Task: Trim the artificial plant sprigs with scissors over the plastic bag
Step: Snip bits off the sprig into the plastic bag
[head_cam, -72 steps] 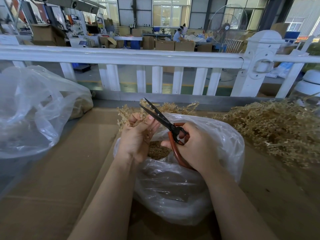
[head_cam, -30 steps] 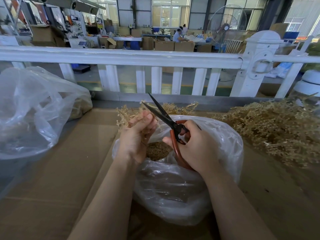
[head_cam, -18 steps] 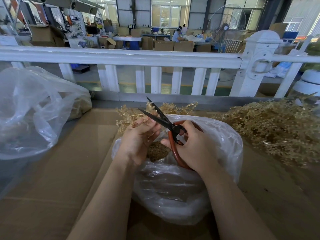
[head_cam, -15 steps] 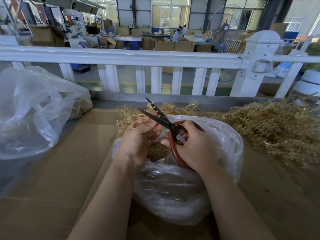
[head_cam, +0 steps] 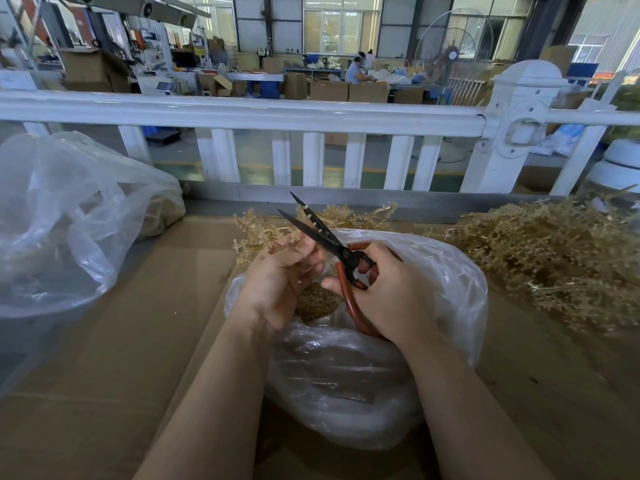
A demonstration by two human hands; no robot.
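My left hand (head_cam: 277,282) pinches a pale tan plastic sprig (head_cam: 263,237) in curled fingers, right above the open mouth of the clear plastic bag (head_cam: 450,289). My right hand (head_cam: 388,292) is wrapped through the red-brown handles of the black-bladed scissors (head_cam: 322,237), blades parted in a narrow V — bits of sprig cling to the upper one.

The risk I see: the blades sit just beside my left fingertips, so a careless close could nip them, and cuttings could flick past the bag's rim.

The bag rests on brown cardboard sheeting (head_cam: 104,375), with a heap of untrimmed sprigs (head_cam: 554,258) at right and 1 more clear bag (head_cam: 69,220) at left. Beyond the white railing (head_cam: 242,114) lies a warehouse floor with cartons.
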